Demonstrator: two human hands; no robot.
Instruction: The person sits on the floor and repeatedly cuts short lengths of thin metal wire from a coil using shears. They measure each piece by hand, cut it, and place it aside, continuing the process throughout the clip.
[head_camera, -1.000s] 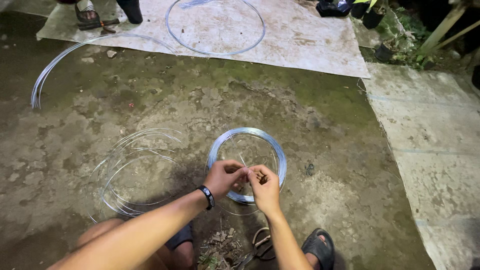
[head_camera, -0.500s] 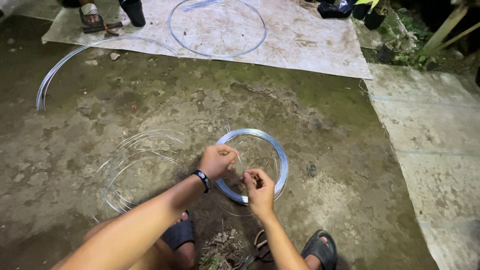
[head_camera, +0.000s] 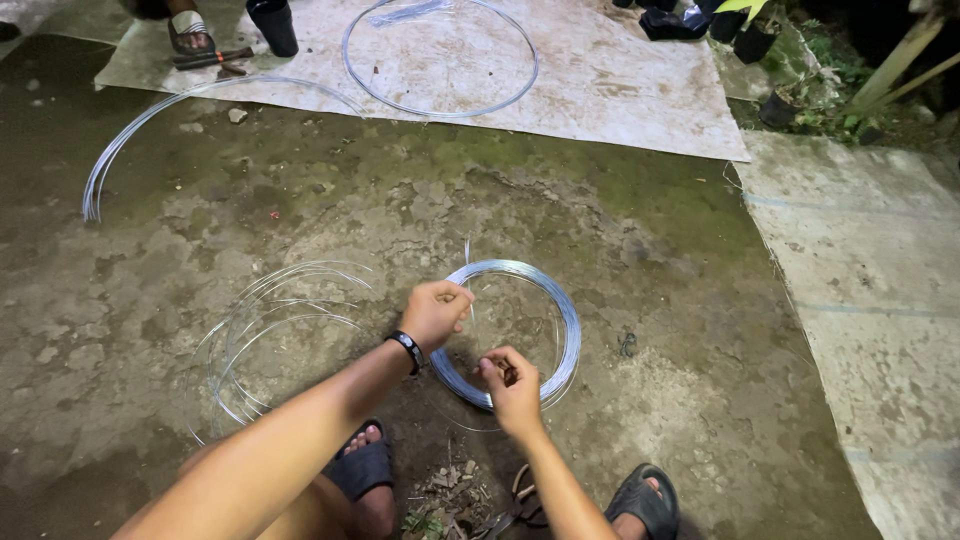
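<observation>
Down on the bare ground, a tight coil of silvery wire (head_camera: 545, 300) lies flat just ahead of the person's feet, and both hands are on it. The left hand (head_camera: 435, 312), black band at the wrist, is closed in a fist-like grip on the coil's near-left edge, a short wire end (head_camera: 467, 262) sticking up just past the knuckles. The right hand (head_camera: 514, 385) is pinched shut on the coil's near rim, fingers curled tight around the strands.

Nothing here really holds anything: the nearest container is a dark cup-like pot (head_camera: 272, 24) at the top edge, its mouth cut off by the frame, contents not visible. More dark pots (head_camera: 778, 108) sit top right by the plants, too dim to see inside.

To the left of the coil, a looser spread of thin wire loops (head_camera: 275, 335) lies on the dirt, faint and hard to trace. A long wire arc (head_camera: 160, 120) sweeps across the upper left, and a big single hoop (head_camera: 440, 60) rests on the pale sheet (head_camera: 620, 90). Another person's sandalled foot (head_camera: 188, 30) shows at the top, cut off at the ankle.
</observation>
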